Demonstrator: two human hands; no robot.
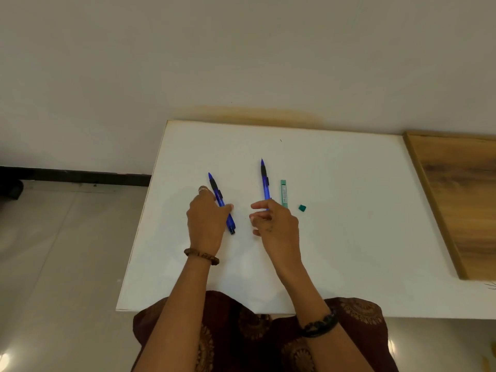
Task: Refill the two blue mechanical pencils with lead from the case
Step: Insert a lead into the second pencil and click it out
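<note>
Two blue mechanical pencils lie on the white table [349,210], tips pointing away from me. My left hand [206,218] lies over the left pencil [220,200], with the thumb across its barrel and the fingers curled beside it; the pencil's rear end sticks out to the right of my palm. My right hand [276,221] hovers at the rear end of the right pencil [265,183], fingers loosely spread to the left and holding nothing. The green lead case [284,193] lies just right of that pencil, and its small teal cap [302,208] sits apart from it.
A wooden board [461,200] lies on the table's right side. The table's far edge meets a pale wall. Tiled floor [67,251] shows on the left, and my patterned dark clothing is at the table's near edge.
</note>
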